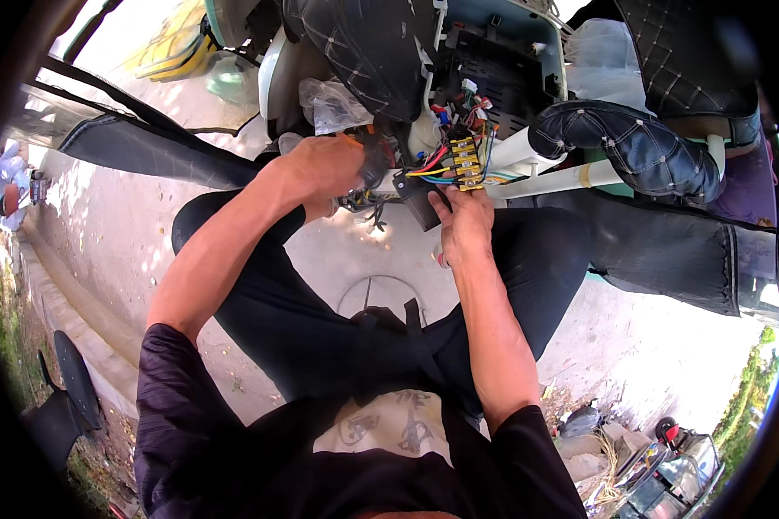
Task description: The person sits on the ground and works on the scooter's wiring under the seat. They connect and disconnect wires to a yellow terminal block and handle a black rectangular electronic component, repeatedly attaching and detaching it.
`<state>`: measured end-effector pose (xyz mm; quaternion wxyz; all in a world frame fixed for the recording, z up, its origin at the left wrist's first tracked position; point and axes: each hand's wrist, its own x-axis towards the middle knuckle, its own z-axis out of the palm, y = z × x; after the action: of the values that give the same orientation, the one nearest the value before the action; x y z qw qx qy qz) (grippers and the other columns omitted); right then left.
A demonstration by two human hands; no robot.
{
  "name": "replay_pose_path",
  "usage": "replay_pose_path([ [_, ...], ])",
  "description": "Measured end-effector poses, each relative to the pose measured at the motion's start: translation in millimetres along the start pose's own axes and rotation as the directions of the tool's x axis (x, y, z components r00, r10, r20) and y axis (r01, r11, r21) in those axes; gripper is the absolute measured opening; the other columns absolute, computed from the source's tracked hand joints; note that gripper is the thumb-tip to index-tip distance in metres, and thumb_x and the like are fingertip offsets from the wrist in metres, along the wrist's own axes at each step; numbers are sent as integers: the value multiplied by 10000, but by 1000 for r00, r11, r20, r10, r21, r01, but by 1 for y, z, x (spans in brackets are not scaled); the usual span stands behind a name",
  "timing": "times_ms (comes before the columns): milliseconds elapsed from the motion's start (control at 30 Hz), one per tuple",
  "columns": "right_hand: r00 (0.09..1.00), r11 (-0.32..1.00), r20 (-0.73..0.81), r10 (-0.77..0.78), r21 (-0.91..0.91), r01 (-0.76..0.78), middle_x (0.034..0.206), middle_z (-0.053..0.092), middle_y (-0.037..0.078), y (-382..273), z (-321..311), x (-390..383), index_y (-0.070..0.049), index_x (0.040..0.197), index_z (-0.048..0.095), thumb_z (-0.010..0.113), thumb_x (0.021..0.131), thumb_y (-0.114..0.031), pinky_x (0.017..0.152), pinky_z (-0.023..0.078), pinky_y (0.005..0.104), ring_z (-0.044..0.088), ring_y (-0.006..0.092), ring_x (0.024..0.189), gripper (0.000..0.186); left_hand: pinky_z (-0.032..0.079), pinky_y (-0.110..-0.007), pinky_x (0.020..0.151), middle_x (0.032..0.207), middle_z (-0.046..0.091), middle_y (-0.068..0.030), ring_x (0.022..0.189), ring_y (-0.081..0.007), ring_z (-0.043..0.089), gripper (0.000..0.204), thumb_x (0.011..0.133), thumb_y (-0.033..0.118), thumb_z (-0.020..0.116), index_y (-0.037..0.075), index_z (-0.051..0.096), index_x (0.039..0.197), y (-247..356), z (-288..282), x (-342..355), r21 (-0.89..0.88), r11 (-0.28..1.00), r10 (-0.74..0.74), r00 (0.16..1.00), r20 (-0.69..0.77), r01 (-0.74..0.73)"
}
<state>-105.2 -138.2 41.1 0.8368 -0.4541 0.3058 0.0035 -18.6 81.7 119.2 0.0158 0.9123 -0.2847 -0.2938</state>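
Note:
My left hand [325, 169] is curled round a dark tool with orange parts [374, 160], smeared by motion, so its exact kind does not show. My right hand [467, 225] pinches the lower end of a yellow terminal block [466, 163] with metal contacts. Red, yellow and blue wires [428, 170] run into the block from the left. A flat black box [420, 206] lies against the thumb side of this hand. Something small and pale with red [442, 256] pokes out under the right palm, mostly hidden.
Beyond the hands, an open battery compartment [515, 73] of a vehicle holds loose wire connectors [472, 108]. A white frame tube [571, 179] and quilted black padding [623, 143] stand to the right. A clear plastic bag [333, 104] sits above my left hand.

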Motion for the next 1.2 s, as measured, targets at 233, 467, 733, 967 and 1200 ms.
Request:
replay_pose_path([
  [233,999,1000,27,24,14,-25,1190,596,62,3,1,-1,-48,1230,557,501,939,57,881,559,373,595,177,1045,315,548,-502,807,942,722,-245,895,-412,714,911,923,312,678,-20,157,1592,75,35,-3,-87,996,28,999,-35,-31],
  [467,998,998,-37,52,48,-50,1033,639,61,6,3,-1,-26,1131,601,505,951,44,709,541,259,638,134,901,216,553,-479,687,865,734,-216,791,-355,735,913,930,315,671,-185,175,1511,111,62,12,43,986,162,985,-62,-160],
  [733,994,989,-46,101,111,-96,977,628,67,5,5,2,-33,1123,587,518,931,83,690,531,249,632,142,831,235,546,-441,582,842,743,-191,759,-325,743,457,858,92,573,-147,544,1246,116,75,27,104,982,171,980,-101,-161],
  [967,996,983,-62,64,178,-52,830,591,31,11,13,3,-64,1098,551,579,908,81,514,426,236,549,109,643,241,556,-469,622,880,750,-199,801,-331,749,278,873,133,563,-48,686,1044,117,76,26,65,993,106,985,-133,-98],
  [1200,996,991,-43,74,115,-69,899,650,48,16,6,6,-64,1087,601,583,895,57,668,531,295,623,153,736,228,568,-481,667,940,757,-202,852,-342,754,252,884,164,573,-4,734,981,120,70,25,25,997,68,996,-55,-67],
])
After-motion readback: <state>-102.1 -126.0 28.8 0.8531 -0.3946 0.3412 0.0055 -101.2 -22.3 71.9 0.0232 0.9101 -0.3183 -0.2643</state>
